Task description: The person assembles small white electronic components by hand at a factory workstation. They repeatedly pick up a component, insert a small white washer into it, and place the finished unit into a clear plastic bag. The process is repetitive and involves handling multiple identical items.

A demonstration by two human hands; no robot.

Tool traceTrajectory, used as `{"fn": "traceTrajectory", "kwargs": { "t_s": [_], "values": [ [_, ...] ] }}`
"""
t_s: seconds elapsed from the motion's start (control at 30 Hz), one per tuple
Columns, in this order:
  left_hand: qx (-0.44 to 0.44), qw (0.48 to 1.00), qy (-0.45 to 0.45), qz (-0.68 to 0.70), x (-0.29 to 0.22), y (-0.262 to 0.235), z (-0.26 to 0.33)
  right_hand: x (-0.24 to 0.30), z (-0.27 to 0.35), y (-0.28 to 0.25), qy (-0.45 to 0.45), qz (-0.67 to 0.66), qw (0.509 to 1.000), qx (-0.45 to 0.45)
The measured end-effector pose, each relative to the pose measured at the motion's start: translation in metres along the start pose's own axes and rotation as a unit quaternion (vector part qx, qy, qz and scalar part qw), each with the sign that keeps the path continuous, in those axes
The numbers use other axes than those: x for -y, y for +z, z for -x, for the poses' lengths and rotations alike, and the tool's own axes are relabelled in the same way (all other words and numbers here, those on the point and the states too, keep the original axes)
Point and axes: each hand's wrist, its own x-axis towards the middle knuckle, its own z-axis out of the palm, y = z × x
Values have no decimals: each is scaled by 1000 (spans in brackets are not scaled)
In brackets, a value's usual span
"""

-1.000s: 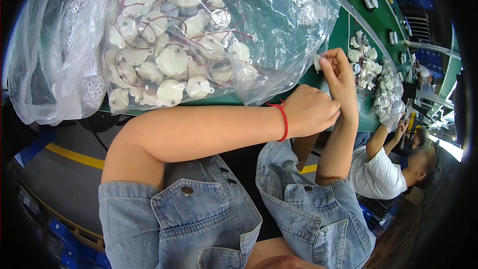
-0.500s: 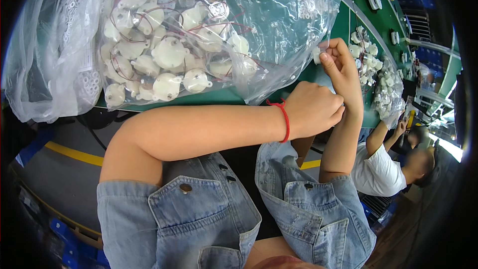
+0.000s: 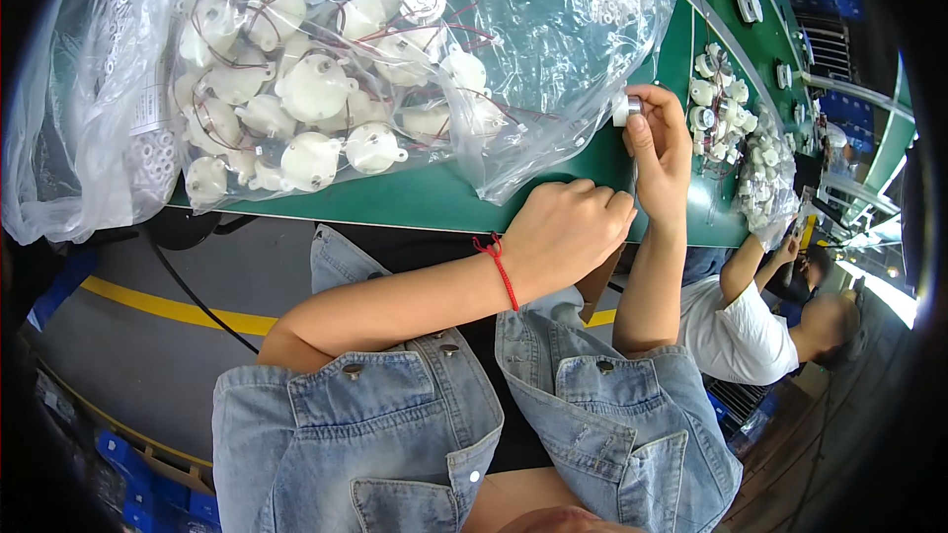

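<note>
Between the fingertips and thumb of my right hand point(image 3: 660, 153), held upright over the bench, is a small cylindrical part point(image 3: 622, 110) with a white cap and a silvery metal side. My left hand point(image 3: 573, 232), with a red cord at its wrist, is closed just left of my right wrist. Its fingertips are turned away, so whatever they may hold is hidden. Left of both hands lies a large clear plastic bag point(image 3: 553, 59) with several round white plastic housings point(image 3: 316, 89), dark red wires running among them.
Another clear bag point(image 3: 84, 153) with small white rings lies at far left. On the green bench point(image 3: 583, 170), a pile of white parts with wires point(image 3: 718, 104) sits right of my hands, beside a filled bag point(image 3: 768, 178). A person in a white shirt point(image 3: 736, 331) works farther right.
My left hand has drawn down and left, away from the right forearm. My right hand has shifted slightly left and turned the small part, so its metal side now shows.
</note>
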Motion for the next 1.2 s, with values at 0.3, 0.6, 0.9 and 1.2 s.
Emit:
{"fn": "traceTrajectory", "kwargs": {
  "t_s": [0.3,0.6,0.9,1.2],
  "values": [
    [-19,999,31,-26,4,6,5,-11,2,3,-105,206,970,-69],
    [-5,1000,14,-16,3,0,3,0,0,4,-165,301,938,-43],
    [9,1000,16,-14,4,-3,2,-11,2,3,-190,291,936,-61],
    [15,1000,11,-5,2,-6,1,-21,0,-5,-51,89,994,-46]
  ]
}}
